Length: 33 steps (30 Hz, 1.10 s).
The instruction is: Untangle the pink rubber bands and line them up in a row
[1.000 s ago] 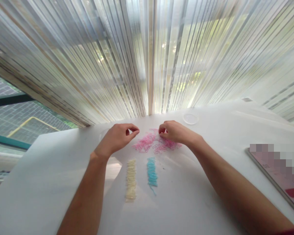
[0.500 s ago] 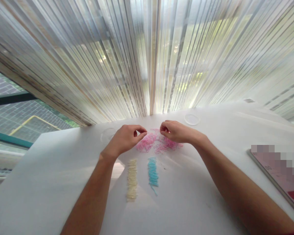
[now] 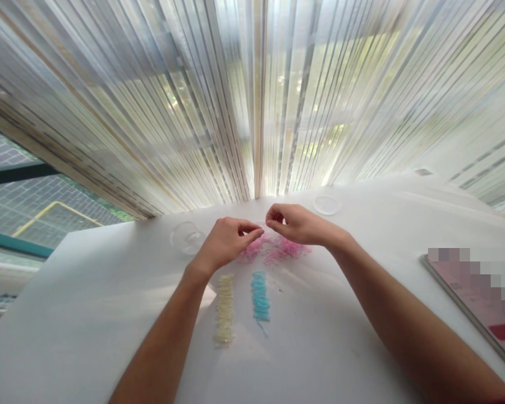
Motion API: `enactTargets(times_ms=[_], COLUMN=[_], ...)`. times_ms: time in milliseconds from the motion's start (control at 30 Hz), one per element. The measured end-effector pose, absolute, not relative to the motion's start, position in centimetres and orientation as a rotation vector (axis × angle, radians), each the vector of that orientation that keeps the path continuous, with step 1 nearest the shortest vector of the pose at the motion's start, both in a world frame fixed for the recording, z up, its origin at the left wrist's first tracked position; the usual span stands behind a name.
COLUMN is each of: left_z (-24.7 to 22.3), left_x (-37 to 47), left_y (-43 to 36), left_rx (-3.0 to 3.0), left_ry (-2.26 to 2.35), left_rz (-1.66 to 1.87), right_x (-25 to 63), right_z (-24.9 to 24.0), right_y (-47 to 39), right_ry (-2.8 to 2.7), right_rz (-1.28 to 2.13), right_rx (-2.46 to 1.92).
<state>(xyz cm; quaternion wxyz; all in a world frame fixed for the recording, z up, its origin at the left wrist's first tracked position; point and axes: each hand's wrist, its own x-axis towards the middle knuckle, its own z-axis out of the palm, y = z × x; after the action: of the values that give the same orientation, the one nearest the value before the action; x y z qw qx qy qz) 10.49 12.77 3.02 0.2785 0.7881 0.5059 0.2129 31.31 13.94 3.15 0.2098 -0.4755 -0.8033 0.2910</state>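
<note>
Strands (image 3: 292, 248) tangled, thin, pink; left hand (image 3: 227, 241), right hand (image 3: 297, 222) narrowly pinched, contents unclear

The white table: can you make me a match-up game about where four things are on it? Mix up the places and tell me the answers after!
Things:
1. pink strands
2. blue strip
3. clear tub
4. clear disc

Places:
A. just right of the yellow strip
B. near the curtain, beyond the right hand
C. partly hidden by both hands
D. left of the left hand

Pairs: 1-C, 2-A, 3-D, 4-B
</note>
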Motion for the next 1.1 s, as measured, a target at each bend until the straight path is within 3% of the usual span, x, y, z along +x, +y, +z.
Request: enactTargets(times_ms=[733, 933, 1100], left_z=[3.8, 4.1, 4.3], left_x=[9.0, 8.9, 9.0], left_y=[13.4, 13.3, 13.2], left_rx=[2.223, 2.22, 2.224], left_ry=[1.532, 1.566, 1.574], left_rz=[0.57, 0.567, 0.562], right_x=[29.9, 30.4, 29.7], right_z=[1.7, 1.6, 1.6], right_y=[14.1, 14.4, 14.0], right_ry=[-2.234, -2.281, -2.455], right_rz=[0.93, 0.676, 0.677], right_rx=[-1.305, -1.32, -1.284])
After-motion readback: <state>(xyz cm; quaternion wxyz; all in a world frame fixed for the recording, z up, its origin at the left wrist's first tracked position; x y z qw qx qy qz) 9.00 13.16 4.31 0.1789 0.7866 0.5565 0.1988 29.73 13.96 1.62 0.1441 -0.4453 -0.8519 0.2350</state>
